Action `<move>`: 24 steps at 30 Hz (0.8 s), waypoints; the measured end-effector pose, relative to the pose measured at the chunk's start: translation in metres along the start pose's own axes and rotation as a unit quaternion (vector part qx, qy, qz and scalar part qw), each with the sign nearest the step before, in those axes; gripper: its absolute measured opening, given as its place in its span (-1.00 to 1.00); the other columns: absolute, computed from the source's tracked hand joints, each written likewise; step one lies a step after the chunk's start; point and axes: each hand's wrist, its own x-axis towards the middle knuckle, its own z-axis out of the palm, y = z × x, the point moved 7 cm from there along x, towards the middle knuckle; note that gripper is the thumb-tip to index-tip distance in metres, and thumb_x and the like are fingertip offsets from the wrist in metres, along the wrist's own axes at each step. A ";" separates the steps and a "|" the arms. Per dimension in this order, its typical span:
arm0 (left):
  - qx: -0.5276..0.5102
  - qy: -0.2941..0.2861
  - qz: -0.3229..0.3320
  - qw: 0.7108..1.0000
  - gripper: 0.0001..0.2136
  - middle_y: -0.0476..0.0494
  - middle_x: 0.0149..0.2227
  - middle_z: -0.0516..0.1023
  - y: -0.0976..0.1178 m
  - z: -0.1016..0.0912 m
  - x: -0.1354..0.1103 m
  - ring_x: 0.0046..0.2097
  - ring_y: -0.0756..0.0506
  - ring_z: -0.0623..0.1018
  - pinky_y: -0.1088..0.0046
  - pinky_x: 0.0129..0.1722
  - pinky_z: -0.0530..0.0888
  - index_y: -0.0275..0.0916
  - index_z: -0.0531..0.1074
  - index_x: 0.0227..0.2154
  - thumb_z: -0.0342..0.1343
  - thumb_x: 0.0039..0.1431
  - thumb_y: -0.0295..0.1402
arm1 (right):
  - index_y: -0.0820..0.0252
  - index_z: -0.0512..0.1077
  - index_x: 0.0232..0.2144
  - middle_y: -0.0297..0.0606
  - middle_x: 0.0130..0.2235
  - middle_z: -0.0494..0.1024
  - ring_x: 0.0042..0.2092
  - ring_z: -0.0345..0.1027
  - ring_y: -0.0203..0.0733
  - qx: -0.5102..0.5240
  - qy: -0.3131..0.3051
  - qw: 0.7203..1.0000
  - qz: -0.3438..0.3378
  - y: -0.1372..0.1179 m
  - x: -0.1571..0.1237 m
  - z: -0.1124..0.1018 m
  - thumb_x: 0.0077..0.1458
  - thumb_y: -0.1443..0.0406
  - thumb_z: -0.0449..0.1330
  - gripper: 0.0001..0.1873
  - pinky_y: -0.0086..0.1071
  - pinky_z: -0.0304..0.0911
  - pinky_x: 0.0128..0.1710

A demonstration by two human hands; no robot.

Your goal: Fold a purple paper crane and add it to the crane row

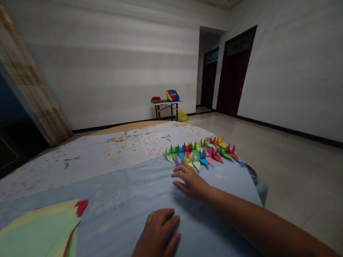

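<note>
My left hand (158, 235) lies flat on the light blue cloth (128, 186) near the front edge, fingers stretched out, holding nothing. My right hand (189, 182) rests palm down farther ahead, fingers spread, just short of a cluster of several folded paper cranes (199, 152) in green, blue, red, yellow and purple. Its fingertips are close to the nearest cranes but do not grip any. A stack of coloured paper sheets (32, 244), mostly pale green and yellow, lies at the front left.
The cloth-covered table (102, 153) ends at the right near a metal rim (251, 172). A small far table (166, 105) against the wall carries a colourful box. Dark doors stand at the right, a curtain (23, 76) at the left.
</note>
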 end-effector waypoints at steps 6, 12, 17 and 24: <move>0.031 0.009 0.037 0.999 -0.72 -0.21 -0.05 0.47 0.009 -0.004 0.002 -0.06 -0.18 0.47 0.20 -0.09 0.47 -0.10 0.39 -0.08 0.07 0.12 -0.34 | 0.17 0.40 -0.14 -0.10 -0.10 0.43 -0.02 0.26 -0.14 0.001 0.016 0.997 0.077 0.029 -0.019 -0.023 0.15 0.26 0.06 -0.75 -0.21 0.17 0.00; 0.088 0.002 0.048 0.995 -0.69 -0.18 -0.01 0.46 0.012 0.001 -0.002 -0.03 -0.18 0.46 0.21 -0.07 0.46 -0.07 0.36 -0.04 0.04 0.13 -0.35 | 0.18 0.33 0.00 -0.05 0.10 0.30 0.12 0.11 0.00 -0.064 -0.135 0.984 0.099 0.041 -0.064 -0.002 0.12 0.17 0.09 -0.59 -0.07 0.05 0.08; 0.115 0.027 0.065 0.991 -0.65 -0.17 0.00 0.47 0.017 -0.001 -0.007 -0.03 -0.17 0.47 0.27 -0.07 0.46 -0.06 0.34 0.00 0.05 0.12 -0.33 | 0.17 0.29 0.05 -0.06 0.11 0.30 0.14 0.09 -0.02 -0.069 -0.148 0.980 0.111 0.034 -0.072 -0.004 0.18 0.15 0.00 -0.57 -0.09 0.01 0.10; 0.100 0.014 0.068 0.993 -0.64 -0.19 0.02 0.45 0.015 0.000 -0.010 -0.01 -0.19 0.45 0.25 -0.04 0.44 -0.07 0.32 0.02 0.04 0.13 -0.34 | 0.21 0.27 0.07 -0.06 0.14 0.27 0.15 0.07 -0.01 -0.079 -0.158 0.978 0.110 0.034 -0.075 -0.003 0.19 0.17 -0.03 -0.56 -0.09 -0.03 0.13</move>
